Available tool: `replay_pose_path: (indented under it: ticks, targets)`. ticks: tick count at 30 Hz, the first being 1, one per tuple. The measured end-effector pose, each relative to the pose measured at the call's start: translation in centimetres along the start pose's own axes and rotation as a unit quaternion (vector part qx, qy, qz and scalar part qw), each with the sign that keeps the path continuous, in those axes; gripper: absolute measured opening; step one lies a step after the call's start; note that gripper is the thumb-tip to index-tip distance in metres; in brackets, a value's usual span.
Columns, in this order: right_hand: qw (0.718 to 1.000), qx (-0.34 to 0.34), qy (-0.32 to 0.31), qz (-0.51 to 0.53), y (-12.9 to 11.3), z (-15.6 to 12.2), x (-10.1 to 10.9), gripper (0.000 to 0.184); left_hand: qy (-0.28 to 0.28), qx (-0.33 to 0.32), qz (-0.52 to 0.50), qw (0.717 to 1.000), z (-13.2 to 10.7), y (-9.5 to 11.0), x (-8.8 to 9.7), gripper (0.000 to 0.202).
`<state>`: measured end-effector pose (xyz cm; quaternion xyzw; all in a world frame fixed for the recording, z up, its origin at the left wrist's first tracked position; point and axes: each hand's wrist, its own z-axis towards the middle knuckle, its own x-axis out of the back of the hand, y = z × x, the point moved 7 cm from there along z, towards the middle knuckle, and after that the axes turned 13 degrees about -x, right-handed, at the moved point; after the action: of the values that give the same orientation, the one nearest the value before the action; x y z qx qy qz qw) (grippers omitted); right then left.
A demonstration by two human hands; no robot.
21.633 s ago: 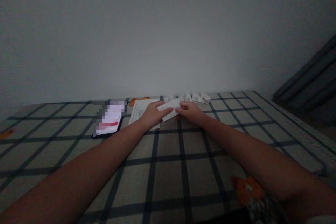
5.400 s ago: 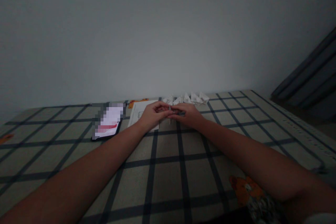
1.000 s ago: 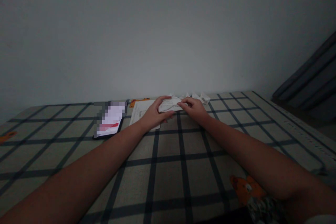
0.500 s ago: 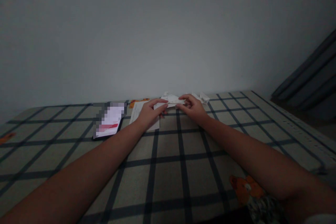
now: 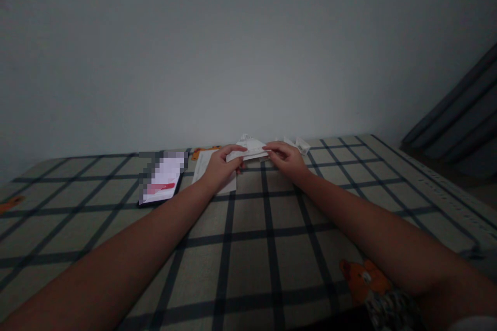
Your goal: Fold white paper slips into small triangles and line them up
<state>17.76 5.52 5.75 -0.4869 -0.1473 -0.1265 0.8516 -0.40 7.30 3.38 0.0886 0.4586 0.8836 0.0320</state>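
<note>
The step in hand appears to be folding: both hands work at 1 piece of white folded paper, near the far edge of the checked cloth, slightly right of the middle of that edge, where the cloth meets the wall. The left hand pinches the paper's left end between thumb and fingers, and the right hand has its fingertips closed on the right end, so the paper spans the narrow gap between the 2 hands. The next move, as I judge it, calls for a light, even hold at both ends while the crease is pressed flat, since thin paper could buckle or slip out of line. The paper shows a long, straight band along its lower side and a pale triangular part rising behind it; whether the crumpled tip at the top belongs to it or to another paper behind, I cannot tell. Faint marks show on it, too small to read. Small folded papers lie just beyond the right hand, and a printed sheet lies partly beneath the left, with a phone farther left.
</note>
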Motion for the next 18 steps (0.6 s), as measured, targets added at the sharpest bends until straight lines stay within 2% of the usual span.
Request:
replay_pose_path:
  ticks: [4,10,18]
  targets:
    - [0.999,-0.021,-0.012,0.038,0.5,0.1,-0.2,0.021,-0.020,0.005,-0.017,1.000,-0.1,-0.3,-0.3,0.027]
    - [0.992,-0.031,-0.099,0.075,1.0,0.0,-1.8,0.026,-0.061,0.021,-0.025,0.998,-0.4,-0.6,-0.8,0.027]
    - [0.988,-0.078,-0.048,0.122,1.4,0.6,-0.7,0.025,-0.039,0.001,-0.017,0.999,0.0,-0.2,-0.8,0.039]
